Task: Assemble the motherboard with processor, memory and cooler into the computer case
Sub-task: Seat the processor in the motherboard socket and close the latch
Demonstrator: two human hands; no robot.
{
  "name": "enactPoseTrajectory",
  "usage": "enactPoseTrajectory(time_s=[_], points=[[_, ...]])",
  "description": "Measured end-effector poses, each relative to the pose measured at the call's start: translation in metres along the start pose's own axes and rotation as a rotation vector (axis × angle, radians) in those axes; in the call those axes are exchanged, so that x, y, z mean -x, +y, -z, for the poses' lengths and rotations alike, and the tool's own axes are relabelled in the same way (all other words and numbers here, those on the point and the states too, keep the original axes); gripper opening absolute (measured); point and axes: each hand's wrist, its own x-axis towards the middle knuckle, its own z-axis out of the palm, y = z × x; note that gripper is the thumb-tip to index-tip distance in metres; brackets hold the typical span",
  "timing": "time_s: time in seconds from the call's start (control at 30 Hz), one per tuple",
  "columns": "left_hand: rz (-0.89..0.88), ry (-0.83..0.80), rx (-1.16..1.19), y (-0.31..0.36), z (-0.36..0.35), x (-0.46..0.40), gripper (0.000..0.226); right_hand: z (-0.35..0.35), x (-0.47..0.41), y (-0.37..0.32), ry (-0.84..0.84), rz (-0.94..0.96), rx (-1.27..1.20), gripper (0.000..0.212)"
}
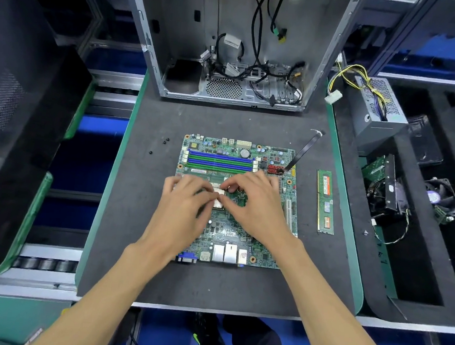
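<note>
- Both our hands pinch the processor by its edges: left hand point(188, 199) on its left side, right hand point(254, 202) on its right, fingers curled over the socket in the middle of the motherboard point(231, 236).
- Setting it down tilted or turned wrong could, we judge, bend pins.
- Nearby: memory stick point(325, 201) lies just right of the board; the open computer case point(231, 49) stands behind with loose cables; cooler fan point(442, 198) waits far right.
</note>
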Motion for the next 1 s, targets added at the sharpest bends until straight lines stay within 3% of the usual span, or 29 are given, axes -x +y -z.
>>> enactPoseTrajectory(time_s=[0.1,0.43,0.63,0.77,1.0], points=[[-0.050,0.007,-0.038,0.001,-0.002,0.002,0.019,0.001,0.001,0.000,0.021,-0.016,-0.054,0.012],[0.009,0.064,-0.065,-0.002,-0.004,0.004,0.017,0.004,-0.001,-0.003,0.019,-0.084,-0.155,0.031],[0.024,0.071,-0.040,-0.002,-0.005,0.006,0.018,0.014,-0.001,-0.010,-0.054,-0.199,-0.193,0.025],[0.023,0.082,-0.023,-0.002,-0.007,0.007,0.018,0.017,0.003,-0.022,-0.147,-0.302,-0.051,0.029],[0.030,0.064,-0.013,-0.003,-0.008,0.011,0.022,0.019,0.009,-0.031,-0.304,-0.260,0.058,0.015]])
